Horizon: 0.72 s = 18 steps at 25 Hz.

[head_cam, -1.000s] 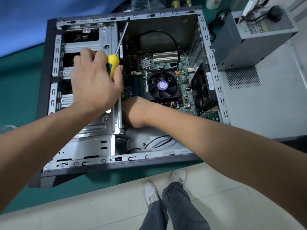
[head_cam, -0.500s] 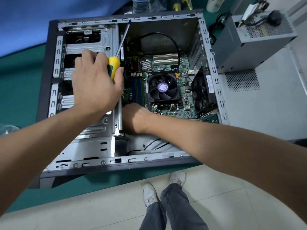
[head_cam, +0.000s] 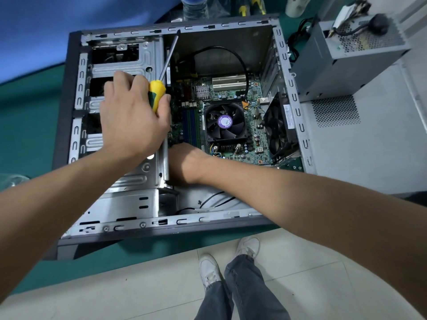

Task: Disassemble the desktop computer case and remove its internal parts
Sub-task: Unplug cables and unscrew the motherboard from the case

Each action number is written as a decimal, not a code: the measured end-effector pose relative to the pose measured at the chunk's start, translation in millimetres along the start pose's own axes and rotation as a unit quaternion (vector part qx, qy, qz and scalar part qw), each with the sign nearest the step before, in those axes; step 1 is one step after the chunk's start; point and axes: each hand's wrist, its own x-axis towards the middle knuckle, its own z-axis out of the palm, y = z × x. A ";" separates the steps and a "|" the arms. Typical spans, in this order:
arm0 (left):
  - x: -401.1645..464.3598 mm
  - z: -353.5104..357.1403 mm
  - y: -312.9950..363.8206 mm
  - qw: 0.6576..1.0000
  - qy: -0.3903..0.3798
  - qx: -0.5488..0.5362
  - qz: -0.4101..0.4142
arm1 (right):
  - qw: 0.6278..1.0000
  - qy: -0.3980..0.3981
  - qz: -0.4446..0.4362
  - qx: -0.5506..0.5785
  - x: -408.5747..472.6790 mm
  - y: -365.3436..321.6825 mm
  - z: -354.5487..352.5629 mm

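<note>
Over case (head_cam: 69,107), fingers (head_cam: 138,88) round screwdriver (head_cam: 157,94)

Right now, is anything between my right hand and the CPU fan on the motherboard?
Nothing visible does. The right hand is down inside the case at the board's near edge, its fingers hidden. The CPU fan sits just beyond it, uncovered. The left hand holds the screwdriver off to the side.

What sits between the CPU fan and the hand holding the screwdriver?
In the head view, the blue memory slots on the motherboard run between the CPU fan and the left hand, which grips the screwdriver.
</note>
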 end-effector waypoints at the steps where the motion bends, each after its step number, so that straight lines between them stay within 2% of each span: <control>1: 0.2 -0.4 0.3 1.000 0.000 0.003 0.001 | 1.000 0.004 0.010 0.013 -2.0 0.9 -2.6; 5: -0.8 -1.9 1.3 1.000 0.002 0.008 0.004 | 0.998 -0.013 0.053 0.023 -21.4 3.6 -19.0; 10: -2.0 -4.5 4.4 1.000 -0.002 0.022 0.006 | 0.987 0.040 0.112 0.106 -71.4 -1.5 -38.8; 12: -1.7 -5.8 5.6 1.000 -0.010 0.028 0.002 | 0.972 0.065 0.155 0.167 -99.1 2.6 -45.3; 14: -0.6 -7.9 6.7 0.999 -0.017 0.031 0.000 | 0.933 0.126 0.217 0.257 -128.8 13.4 -57.2; 18: -1.6 -12.3 10.9 0.999 -0.030 0.035 -0.003 | 0.816 0.285 0.325 0.383 -183.2 49.8 -84.2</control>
